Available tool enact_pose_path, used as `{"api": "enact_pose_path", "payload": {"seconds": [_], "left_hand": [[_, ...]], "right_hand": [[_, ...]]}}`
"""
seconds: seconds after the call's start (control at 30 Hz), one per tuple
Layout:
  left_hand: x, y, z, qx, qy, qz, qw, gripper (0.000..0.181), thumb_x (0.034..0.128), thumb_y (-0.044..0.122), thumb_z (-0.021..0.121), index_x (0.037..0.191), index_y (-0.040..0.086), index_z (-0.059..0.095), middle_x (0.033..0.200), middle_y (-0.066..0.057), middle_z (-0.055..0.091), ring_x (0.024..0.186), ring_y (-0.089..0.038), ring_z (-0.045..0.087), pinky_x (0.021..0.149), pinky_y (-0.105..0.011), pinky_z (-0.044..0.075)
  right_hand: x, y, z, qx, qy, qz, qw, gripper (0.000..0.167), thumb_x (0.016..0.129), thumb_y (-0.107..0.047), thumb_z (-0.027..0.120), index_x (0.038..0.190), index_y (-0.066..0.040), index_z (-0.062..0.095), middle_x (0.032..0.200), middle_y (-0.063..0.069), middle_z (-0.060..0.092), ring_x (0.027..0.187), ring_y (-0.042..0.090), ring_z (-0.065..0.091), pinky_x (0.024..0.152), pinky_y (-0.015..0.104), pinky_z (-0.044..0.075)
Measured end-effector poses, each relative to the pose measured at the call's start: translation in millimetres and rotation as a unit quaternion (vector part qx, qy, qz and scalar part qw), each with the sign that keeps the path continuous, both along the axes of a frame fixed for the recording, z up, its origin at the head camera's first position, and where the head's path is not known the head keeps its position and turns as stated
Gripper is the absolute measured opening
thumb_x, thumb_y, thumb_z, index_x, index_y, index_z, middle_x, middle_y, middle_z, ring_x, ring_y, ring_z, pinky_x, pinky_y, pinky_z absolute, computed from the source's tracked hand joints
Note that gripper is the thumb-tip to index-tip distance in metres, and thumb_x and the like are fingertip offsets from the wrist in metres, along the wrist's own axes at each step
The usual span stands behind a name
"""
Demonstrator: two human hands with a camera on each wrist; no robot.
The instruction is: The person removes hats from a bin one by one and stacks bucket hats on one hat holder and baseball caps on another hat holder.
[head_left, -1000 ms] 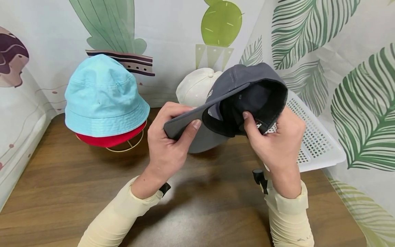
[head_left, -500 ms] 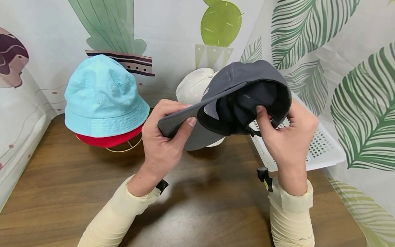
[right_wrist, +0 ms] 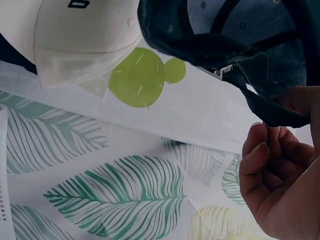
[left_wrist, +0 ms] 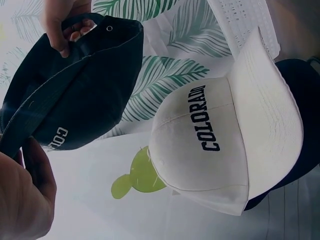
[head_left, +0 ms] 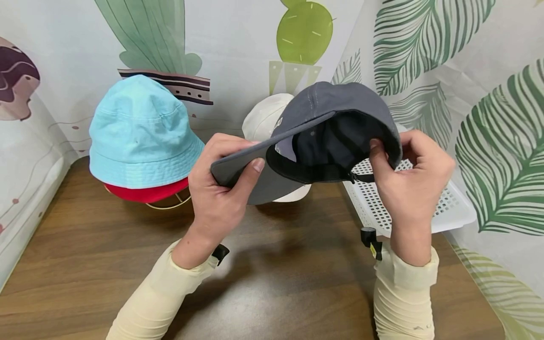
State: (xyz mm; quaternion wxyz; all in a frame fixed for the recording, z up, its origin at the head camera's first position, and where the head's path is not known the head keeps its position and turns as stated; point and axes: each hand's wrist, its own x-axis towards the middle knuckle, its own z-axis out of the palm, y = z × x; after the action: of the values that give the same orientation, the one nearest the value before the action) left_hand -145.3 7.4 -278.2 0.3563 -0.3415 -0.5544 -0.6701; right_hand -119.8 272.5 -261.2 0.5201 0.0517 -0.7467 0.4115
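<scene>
A grey baseball cap (head_left: 340, 100) with a black lining is held up above the table, its opening facing me. My left hand (head_left: 221, 189) grips the cap's brim, thumb underneath. At the back edge, my right hand (head_left: 412, 189) pinches the rim with its thumb inside the opening; a strap hangs beside it. The left wrist view shows part of the lettering on the cap's front. Behind stands a white cap (left_wrist: 200, 140) lettered COLORADO, partly hidden by the grey cap in the head view. A dark cap (left_wrist: 302, 100) sits beneath the white one.
On the left, a light blue bucket hat (head_left: 140, 127) lies over a red hat (head_left: 144, 192) on a gold wire stand (head_left: 170, 205). A white perforated basket (head_left: 456, 212) stands at the right edge of the wooden table (head_left: 276, 283). Printed cloth hangs behind.
My right hand has moved to the right along the cap's back rim. The crown now looks rounder and its opening wider. My left hand has shifted slightly left with the brim.
</scene>
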Motion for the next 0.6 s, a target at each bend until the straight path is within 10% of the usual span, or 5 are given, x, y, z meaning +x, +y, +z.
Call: {"api": "enact_pose_path", "payload": {"seconds": [0.6], "left_hand": [[4.0,-2.2,8.9,-0.029,0.017,0.014,0.9994,0.015,0.0917,0.002,0.074,0.101,-0.009,0.075,0.094,-0.017,0.072,0.090,-0.025,0.066,0.080,-0.035,0.051]], "right_hand": [[-6.3,24,-1.2,-0.040,0.015,-0.033,0.9985,0.007,0.080,0.003,0.070,0.076,0.006,0.074,0.070,0.005,0.069,0.059,0.004,0.055,0.063,0.019,0.044]]}}
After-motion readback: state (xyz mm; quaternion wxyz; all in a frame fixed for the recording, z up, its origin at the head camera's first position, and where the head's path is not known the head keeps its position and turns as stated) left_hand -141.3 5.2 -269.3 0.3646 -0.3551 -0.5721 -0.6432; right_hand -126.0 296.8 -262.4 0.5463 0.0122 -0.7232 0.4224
